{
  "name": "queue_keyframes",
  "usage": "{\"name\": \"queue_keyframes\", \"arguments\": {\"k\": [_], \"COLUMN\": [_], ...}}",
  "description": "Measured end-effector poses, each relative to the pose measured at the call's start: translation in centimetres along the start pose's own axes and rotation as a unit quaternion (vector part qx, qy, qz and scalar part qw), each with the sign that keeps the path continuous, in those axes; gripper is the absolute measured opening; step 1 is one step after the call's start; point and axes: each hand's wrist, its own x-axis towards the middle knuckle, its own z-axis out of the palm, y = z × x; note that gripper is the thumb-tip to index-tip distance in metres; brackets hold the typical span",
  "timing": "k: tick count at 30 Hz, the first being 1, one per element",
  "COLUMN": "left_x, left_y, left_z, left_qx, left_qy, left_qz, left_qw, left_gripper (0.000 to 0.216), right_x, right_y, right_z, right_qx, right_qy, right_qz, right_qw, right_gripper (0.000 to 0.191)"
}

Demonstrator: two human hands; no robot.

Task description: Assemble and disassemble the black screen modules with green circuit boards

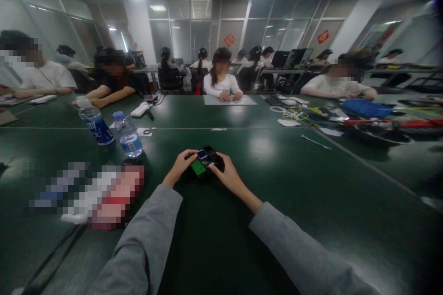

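Observation:
Over the dark green table I have a small black case (215, 160) between both hands. A bright green circuit board (199, 167) shows on its near left side. A small square part with a dark bluish face (202, 154) sits at the upper left, beside my left thumb. My left hand (182, 165) grips the left side of the case, fingers closed at the far edge. Around the right side curl the fingers of my right hand (226, 171), its thumb reaching over the case's near part. Fine details inside the case are too small to make out.
Two plastic bottles, one with a blue label (100, 130) and one with clear liquid (130, 140), stand at left. Blurred-out flat objects (116, 198) lie nearer. A wrench (315, 142), cables (289, 113) and a blue pouch (367, 108) lie at right. Other people sit across the table.

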Motion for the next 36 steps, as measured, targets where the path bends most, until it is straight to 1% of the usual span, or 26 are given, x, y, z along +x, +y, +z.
{"name": "queue_keyframes", "arguments": {"k": [2, 6, 10, 13, 16, 19, 22, 25, 28, 33, 36], "left_x": [0.0, -0.1, 0.1, 0.2, 0.1, -0.2, -0.3, -0.2, 0.0, 0.2, 0.2], "left_y": [0.0, -0.1, -0.4, -0.3, 0.1, 0.5, 0.6, 0.4, 0.0, -0.4, -0.6], "left_z": [0.1, 0.3, 0.3, 0.1, 0.0, 0.0, 0.0, 0.1, 0.1, 0.1, 0.1], "left_qx": [0.012, 0.037, 0.051, 0.049, 0.043, 0.039, 0.044, 0.056, 0.067, 0.078, 0.075], "left_qy": [0.002, 0.008, 0.006, -0.008, -0.018, -0.028, -0.026, -0.015, -0.014, -0.008, -0.012], "left_qz": [0.008, 0.016, 0.016, 0.004, 0.008, -0.001, 0.001, 0.006, 0.016, 0.018, 0.016], "left_qw": [1.0, 0.999, 0.999, 0.999, 0.999, 0.999, 0.999, 0.998, 0.998, 0.997, 0.997], "left_gripper": [0.033, 0.032, 0.03, 0.031, 0.032, 0.033, 0.033, 0.032, 0.033, 0.033, 0.034], "right_x": [-0.1, 0.1, 1.0, 1.7, 1.9, 1.6, 1.4, 1.4, 1.4, 1.2, 1.1], "right_y": [0.1, 0.3, 0.7, 1.0, 1.0, 1.0, 1.3, 1.7, 1.9, 1.5, 1.1], "right_z": [0.1, -0.1, -0.7, -1.1, -1.4, -1.4, -1.3, -1.1, -1.0, -1.0, -1.2], "right_qx": [0.003, 0.023, 0.036, 0.039, 0.016, -0.01, -0.036, -0.079, -0.11, -0.117, -0.105], "right_qy": [0.006, 0.019, -0.008, -0.038, -0.047, -0.042, -0.022, -0.007, -0.012, -0.008, 0.022], "right_qz": [-0.004, 0.011, 0.017, 0.001, -0.016, -0.027, -0.033, -0.043, -0.053, -0.05, -0.048], "right_qw": [1.0, 1.0, 0.999, 0.998, 0.999, 0.999, 0.999, 0.996, 0.992, 0.992, 0.993], "right_gripper": [0.056, 0.044, 0.039, 0.038, 0.037, 0.036, 0.035, 0.042, 0.047, 0.045, 0.043]}}
